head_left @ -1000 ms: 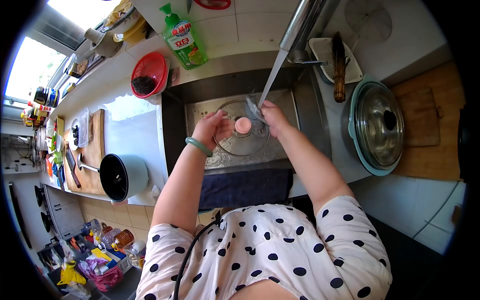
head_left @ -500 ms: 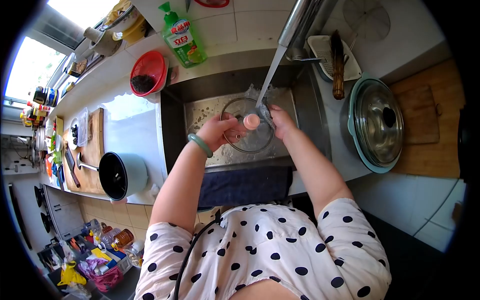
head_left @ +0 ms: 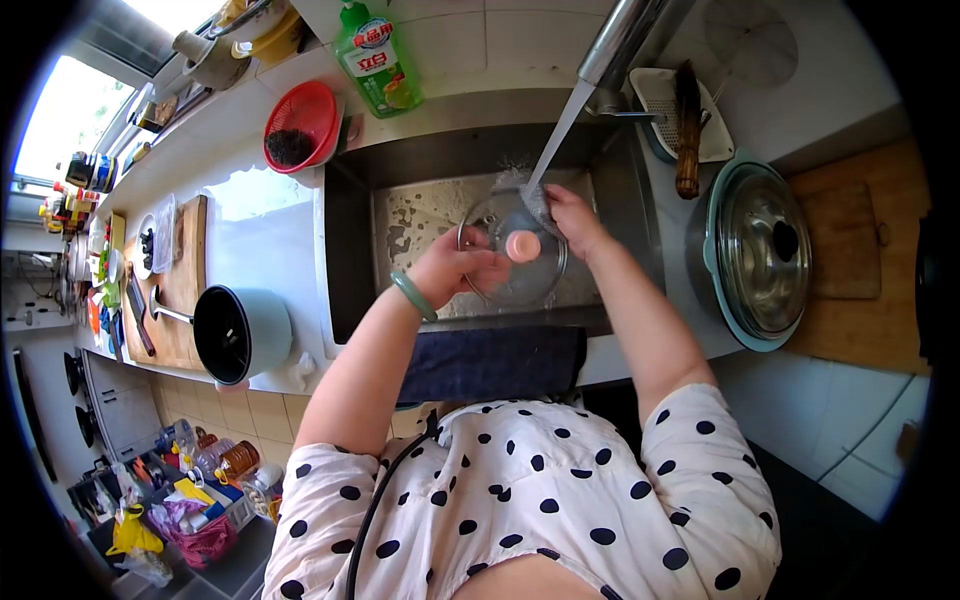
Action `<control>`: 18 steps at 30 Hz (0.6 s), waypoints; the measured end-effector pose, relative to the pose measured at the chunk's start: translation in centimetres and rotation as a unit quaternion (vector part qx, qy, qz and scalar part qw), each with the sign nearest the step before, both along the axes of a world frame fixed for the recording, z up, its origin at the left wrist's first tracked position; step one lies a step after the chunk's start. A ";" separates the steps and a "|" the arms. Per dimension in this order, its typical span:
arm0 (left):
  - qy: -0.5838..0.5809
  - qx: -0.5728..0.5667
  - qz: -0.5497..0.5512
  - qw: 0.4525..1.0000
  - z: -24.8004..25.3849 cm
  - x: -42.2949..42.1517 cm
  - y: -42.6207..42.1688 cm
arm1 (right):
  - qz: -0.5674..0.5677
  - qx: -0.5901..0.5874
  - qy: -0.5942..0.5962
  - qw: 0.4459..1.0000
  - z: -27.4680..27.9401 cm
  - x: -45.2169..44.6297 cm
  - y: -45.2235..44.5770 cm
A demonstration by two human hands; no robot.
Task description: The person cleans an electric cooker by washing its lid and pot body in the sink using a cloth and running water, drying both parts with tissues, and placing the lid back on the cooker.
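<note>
Over the steel sink (head_left: 345, 240) I hold a round glass pot lid (head_left: 515, 278) with a pink knob (head_left: 522, 247). My left hand (head_left: 455, 265), with a green bangle on its wrist, grips the lid's left rim; some fingers show through the glass. My right hand (head_left: 575, 215) is closed on a grey cloth (head_left: 538, 205) pressed to the lid's upper right edge. Water from the faucet (head_left: 610, 50) runs down onto the cloth and the lid.
Left of the sink stand a light blue pot (head_left: 262, 330), a cutting board (head_left: 185, 300) and a red basket (head_left: 303, 120). Behind is a green detergent bottle (head_left: 378, 65). To the right sit a lidded pot (head_left: 755, 255) and a white rack (head_left: 655, 95). A dark towel (head_left: 490, 362) hangs at the front edge.
The lid has shifted slightly right and turned in my hands. My right hand with the cloth has moved a little right and up along the rim. The camera view has shifted slightly too.
</note>
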State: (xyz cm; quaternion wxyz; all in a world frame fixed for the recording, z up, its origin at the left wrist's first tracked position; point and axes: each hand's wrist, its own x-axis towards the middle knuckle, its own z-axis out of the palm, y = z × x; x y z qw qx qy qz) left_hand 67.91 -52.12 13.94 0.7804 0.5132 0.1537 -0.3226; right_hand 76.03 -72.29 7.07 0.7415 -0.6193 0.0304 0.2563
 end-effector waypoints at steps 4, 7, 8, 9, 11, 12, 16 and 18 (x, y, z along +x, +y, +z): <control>0.033 0.009 -0.110 0.993 0.3 0.8 0.4 | 0.304 -0.151 -0.163 0.926 3.5 2.0 1.4; 0.035 0.012 -0.138 0.990 -0.1 1.1 0.4 | 0.421 -0.266 -0.263 0.826 5.7 1.9 4.3; 0.033 0.005 -0.133 0.991 -0.6 1.1 0.5 | 0.443 -0.302 -0.287 0.794 5.9 1.8 4.7; 0.031 -0.002 -0.128 0.991 -0.8 1.1 0.6 | 0.432 -0.277 -0.299 0.804 5.4 2.0 4.6; 0.023 0.006 -0.117 0.993 -0.7 1.0 0.6 | 0.411 -0.225 -0.322 0.823 3.8 2.5 4.3; 0.018 0.010 -0.111 0.994 -0.6 0.8 0.5 | 0.366 -0.240 -0.294 0.850 3.2 2.5 3.7; 0.003 -0.026 0.044 0.999 -1.4 0.3 0.5 | 0.073 -0.071 -0.048 0.994 -0.2 1.9 0.1; -0.019 -0.066 0.121 0.990 -2.2 0.5 -0.4 | -0.064 -0.007 0.070 0.995 -0.3 -0.3 -0.8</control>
